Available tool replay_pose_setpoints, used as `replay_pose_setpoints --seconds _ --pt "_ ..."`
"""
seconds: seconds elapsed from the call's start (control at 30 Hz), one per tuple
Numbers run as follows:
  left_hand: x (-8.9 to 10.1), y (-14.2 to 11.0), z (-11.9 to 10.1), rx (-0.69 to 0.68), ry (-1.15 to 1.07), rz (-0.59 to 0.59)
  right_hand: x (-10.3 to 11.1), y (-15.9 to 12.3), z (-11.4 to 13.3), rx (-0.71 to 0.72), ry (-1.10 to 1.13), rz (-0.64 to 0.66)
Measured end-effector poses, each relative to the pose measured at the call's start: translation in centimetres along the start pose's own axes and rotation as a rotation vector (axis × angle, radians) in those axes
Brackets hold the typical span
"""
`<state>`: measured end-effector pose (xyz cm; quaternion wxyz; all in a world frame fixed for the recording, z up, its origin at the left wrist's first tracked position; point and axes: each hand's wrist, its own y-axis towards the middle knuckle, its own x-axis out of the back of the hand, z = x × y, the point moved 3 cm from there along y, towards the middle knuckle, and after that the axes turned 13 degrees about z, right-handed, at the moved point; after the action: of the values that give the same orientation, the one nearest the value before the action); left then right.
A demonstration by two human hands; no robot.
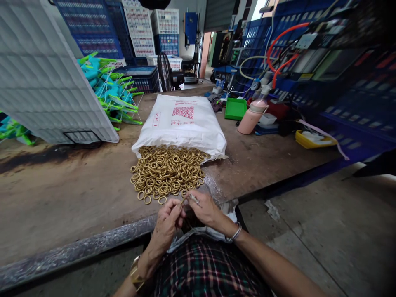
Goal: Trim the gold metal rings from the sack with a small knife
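Observation:
A pile of brass-coloured rings [168,171] spills from the mouth of a white woven sack [182,119] onto the table. Just in front of the pile, at the table edge, my two hands almost meet. My left hand [168,220] is closed, pinching a brass-coloured ring [183,202] that seems edge-on between thumb and forefinger. Closed around a slim pale tool [194,199], my right hand [206,209] brings its fingertips up to that ring. The tool's kind and its tip are not clear. Below the hands, whitish sheeting [198,234] lies across my lap.
At left a pale plastic crate [55,78] stands tilted beside green and blue plastic parts [116,93]. To the right are a pink bottle [252,117], a green tray [235,108] and a yellow tray [314,139]. Stacked crates and a black fan [165,72] stand behind.

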<state>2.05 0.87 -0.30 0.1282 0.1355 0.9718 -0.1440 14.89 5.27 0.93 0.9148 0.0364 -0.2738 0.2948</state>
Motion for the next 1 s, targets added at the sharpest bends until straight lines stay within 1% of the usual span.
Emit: replay_pose_setpoints --seconds 0.07,0.17,0.27,0.4,0.53,0.63,0.73,0.8,0.87,0.93,1.0 --pt "0.1 0.1 0.0 -0.010 0.000 -0.014 -0.5 -0.3 0.0 0.072 -0.197 0.043" --pt "0.2 0.1 0.0 -0.016 -0.004 -0.031 -1.1 -0.6 -0.1 0.113 -0.352 0.080" --pt "0.3 0.1 0.1 -0.020 0.003 -0.037 -1.3 -0.5 0.1 0.094 -0.420 0.092" --pt "0.3 0.2 0.1 -0.034 0.064 -0.040 -1.1 -0.4 0.4 0.060 -0.474 0.122" --pt "0.2 0.2 -0.4 -0.040 0.104 -0.063 -1.1 -0.4 0.3 0.001 -0.533 0.124" --pt "-0.1 0.1 -0.8 -0.026 0.113 -0.049 -1.3 -0.4 0.2 -0.035 -0.565 0.121" --pt "-0.5 -0.5 -1.4 -0.016 0.111 -0.016 -1.0 -0.2 -0.4 -0.056 -0.581 0.098" --pt "-1.0 -1.1 -1.6 -0.003 0.090 0.043 0.0 -0.1 -1.4 -0.132 -0.594 0.055" --pt "-1.5 -1.5 -1.5 0.014 0.021 0.120 1.2 -0.1 -2.6 -0.211 -0.594 -0.013" --pt "-1.7 -1.6 -1.2 0.022 -0.109 0.157 2.1 -0.2 -3.3 -0.186 -0.560 -0.075" --pt "-1.6 -1.2 -0.7 0.043 -0.243 0.130 2.2 -0.2 -3.3 -0.095 -0.508 -0.105"
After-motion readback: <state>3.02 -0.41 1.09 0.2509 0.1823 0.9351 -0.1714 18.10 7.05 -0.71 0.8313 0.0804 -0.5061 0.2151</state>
